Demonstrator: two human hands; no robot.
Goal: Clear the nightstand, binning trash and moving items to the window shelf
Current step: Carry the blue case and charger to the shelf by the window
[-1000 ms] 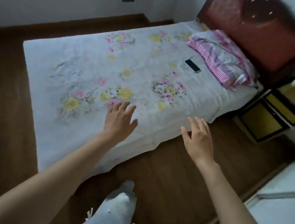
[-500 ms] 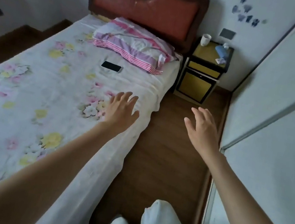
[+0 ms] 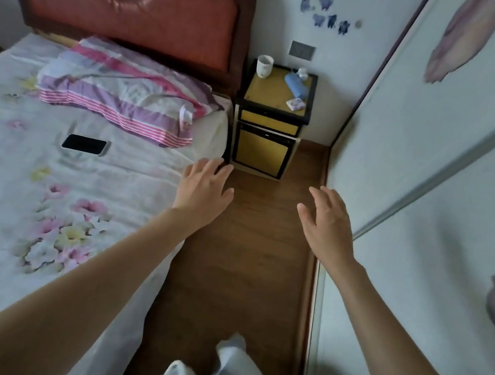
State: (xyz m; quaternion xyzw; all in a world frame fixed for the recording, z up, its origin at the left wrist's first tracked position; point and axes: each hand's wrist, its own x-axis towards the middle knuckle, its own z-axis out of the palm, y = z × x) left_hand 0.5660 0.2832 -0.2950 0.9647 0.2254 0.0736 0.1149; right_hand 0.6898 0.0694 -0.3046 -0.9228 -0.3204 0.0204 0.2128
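A yellow nightstand with black trim stands in the corner beside the bed's head. On its top sit a white mug at the back left, a blue tissue pack lying on its side, a small white crumpled thing behind it, and a small pink-and-white packet near the front right. My left hand and my right hand are stretched forward, fingers straight, holding nothing, well short of the nightstand.
The bed with a floral sheet fills the left; a striped pillow and a black phone lie on it. A white sliding wardrobe door walls the right side. A narrow strip of wooden floor leads between them.
The view has swung right and moved along the bed toward the nightstand, which now sits nearer and more central. Both hands stay stretched out with nothing in them.
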